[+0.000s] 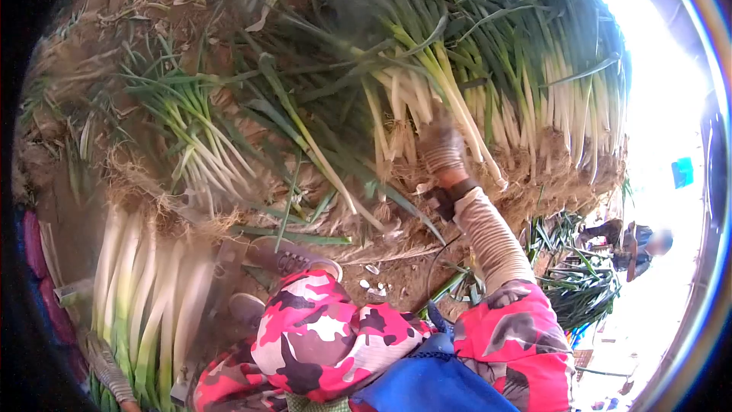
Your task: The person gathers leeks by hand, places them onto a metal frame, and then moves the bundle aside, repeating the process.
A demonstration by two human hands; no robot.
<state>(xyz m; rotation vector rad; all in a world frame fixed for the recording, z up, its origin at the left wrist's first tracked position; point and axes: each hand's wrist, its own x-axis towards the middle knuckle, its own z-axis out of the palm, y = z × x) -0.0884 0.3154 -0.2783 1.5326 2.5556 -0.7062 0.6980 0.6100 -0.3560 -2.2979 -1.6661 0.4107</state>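
Note:
My right hand (442, 145), in a dirty glove with a dark band at the wrist, reaches forward into a long pile of leeks (564, 99). Its blurred fingers look closed around the white lower stalks of a few leeks (412, 95), while one longer leek (469, 126) slants past its right side. At the bottom left, my left hand (103, 358) lies in a striped glove along the edge of a bundle of thick leeks (141, 282). That bundle has its roots toward the top and its green leaves low in view. The left fingers are mostly hidden.
A smaller bunch of leeks (210, 156) and a loose leek (324, 168) lie on the soil left of the pile. My shoes (293, 259) stand below. More leeks (583, 290) lie at the right, near another person (637, 248). Reddish-purple bags (53, 305) line the left edge.

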